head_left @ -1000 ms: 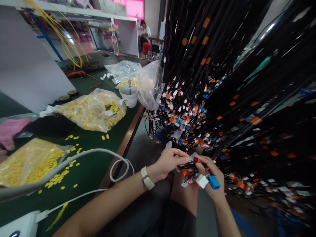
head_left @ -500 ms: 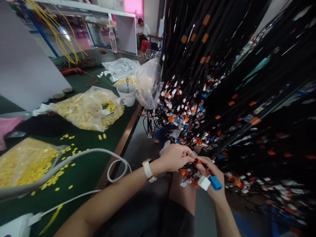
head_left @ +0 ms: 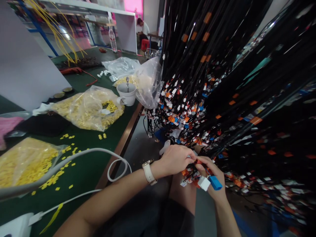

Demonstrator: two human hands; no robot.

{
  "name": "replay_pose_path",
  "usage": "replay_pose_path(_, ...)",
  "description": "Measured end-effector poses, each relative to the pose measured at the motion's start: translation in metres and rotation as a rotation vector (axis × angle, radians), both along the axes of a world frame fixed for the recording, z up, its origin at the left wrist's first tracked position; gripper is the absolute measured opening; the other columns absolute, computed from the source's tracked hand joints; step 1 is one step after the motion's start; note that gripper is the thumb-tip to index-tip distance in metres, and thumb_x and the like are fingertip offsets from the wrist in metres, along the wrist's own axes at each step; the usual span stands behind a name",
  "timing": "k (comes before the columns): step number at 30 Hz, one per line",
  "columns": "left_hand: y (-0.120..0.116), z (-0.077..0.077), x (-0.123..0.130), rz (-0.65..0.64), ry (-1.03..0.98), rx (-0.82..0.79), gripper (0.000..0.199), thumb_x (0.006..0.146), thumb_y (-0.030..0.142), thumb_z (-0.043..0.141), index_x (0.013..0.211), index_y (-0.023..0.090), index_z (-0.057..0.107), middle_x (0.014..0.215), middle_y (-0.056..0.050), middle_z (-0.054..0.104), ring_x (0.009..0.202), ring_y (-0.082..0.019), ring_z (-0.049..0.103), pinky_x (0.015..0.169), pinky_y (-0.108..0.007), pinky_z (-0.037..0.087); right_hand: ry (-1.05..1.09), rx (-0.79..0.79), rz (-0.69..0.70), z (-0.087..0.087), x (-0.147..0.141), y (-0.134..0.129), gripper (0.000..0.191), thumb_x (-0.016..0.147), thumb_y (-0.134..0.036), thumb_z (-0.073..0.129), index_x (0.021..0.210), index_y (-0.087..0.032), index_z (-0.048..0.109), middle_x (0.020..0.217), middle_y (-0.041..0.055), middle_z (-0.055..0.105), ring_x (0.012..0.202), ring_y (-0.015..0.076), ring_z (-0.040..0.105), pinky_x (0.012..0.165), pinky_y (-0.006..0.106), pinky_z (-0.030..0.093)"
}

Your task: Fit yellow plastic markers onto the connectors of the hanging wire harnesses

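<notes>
My right hand (head_left: 214, 168) pinches the red connector (head_left: 198, 161) between thumb and finger, up and left of the blue connector (head_left: 215, 183). Farther left of the blue connector, my left hand (head_left: 175, 159) has fingertips bunched; whether they hold anything, I can't tell.

The table (head_left: 86, 177) occupied the left, the hanging cable bundles (head_left: 187, 49) the right. On the table, a near bag (head_left: 24, 161) lay at left, a second bag (head_left: 86, 108) beyond; a mug (head_left: 126, 98) stood right of the latter, a spoon (head_left: 127, 82) in it. Right of the table, a connector (head_left: 198, 161) lay between the left hand (head_left: 175, 159) and right hand (head_left: 215, 174).
</notes>
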State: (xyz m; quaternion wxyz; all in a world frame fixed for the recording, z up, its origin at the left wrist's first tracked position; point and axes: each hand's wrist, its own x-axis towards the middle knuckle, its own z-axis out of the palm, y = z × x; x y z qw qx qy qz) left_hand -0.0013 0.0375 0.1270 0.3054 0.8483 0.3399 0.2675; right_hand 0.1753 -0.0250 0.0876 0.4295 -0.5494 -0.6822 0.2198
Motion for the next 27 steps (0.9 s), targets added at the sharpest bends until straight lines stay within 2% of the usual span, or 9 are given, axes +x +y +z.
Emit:
replay_pose_path(6,-0.001,0.001,0.0,-0.01,0.036,0.05,0.016,0.082,0.022,0.051,0.085,0.02,0.067,0.087,-0.001,0.069,0.082,-0.016,0.061,0.072,-0.025,0.04,-0.024,0.01,0.03,0.001,-0.001,0.001,0.019,0.082,-0.027,0.056,0.1,-0.026,0.063,0.094,0.0051,0.063,0.086,0.0211,0.06,0.076,0.034,0.047)
replay_pose_path(14,-0.002,0.003,-0.004,-0.03,0.092,0.153,0.019,0.085,0.024,0.047,0.083,0.019,0.065,0.084,-0.003,0.067,0.077,-0.016,0.059,0.065,-0.024,0.037,-0.016,0.007,0.024,0.003,-0.004,0.001,0.018,0.082,-0.028,0.056,0.098,-0.026,0.064,0.094,0.0045,0.063,0.086,0.0208,0.06,0.076,0.032,0.047)
replay_pose_path(19,-0.003,0.003,-0.005,-0.037,0.092,0.16,0.02,0.085,0.024,0.047,0.084,0.019,0.065,0.084,-0.003,0.067,0.077,-0.016,0.059,0.065,-0.025,0.036,-0.024,0.019,0.035,0.003,-0.004,0.002,0.018,0.082,-0.027,0.057,0.098,-0.025,0.063,0.093,0.0047,0.062,0.086,0.0205,0.059,0.076,0.033,0.047)
replay_pose_path(23,-0.001,0.006,-0.005,-0.042,0.057,0.1,0.017,0.082,0.021,0.049,0.082,0.019,0.067,0.084,-0.003,0.067,0.076,-0.016,0.059,0.065,-0.025,0.036,-0.025,0.023,0.034,0.004,-0.006,0.001,0.016,0.082,-0.027,0.057,0.096,-0.025,0.064,0.092,0.0046,0.063,0.084,0.0203,0.06,0.075,0.033,0.047)
replay_pose_path(27,0.008,0.004,-0.007,0.002,-0.033,-0.156,0.012,0.072,0.027,0.062,0.078,0.019,0.068,0.066,0.001,0.062,0.064,-0.012,0.053,0.057,-0.022,0.033,-0.037,0.015,0.043,0.008,-0.007,0.0,0.018,0.082,-0.028,0.056,0.098,-0.025,0.064,0.094,0.0055,0.063,0.086,0.0215,0.06,0.075,0.034,0.048)
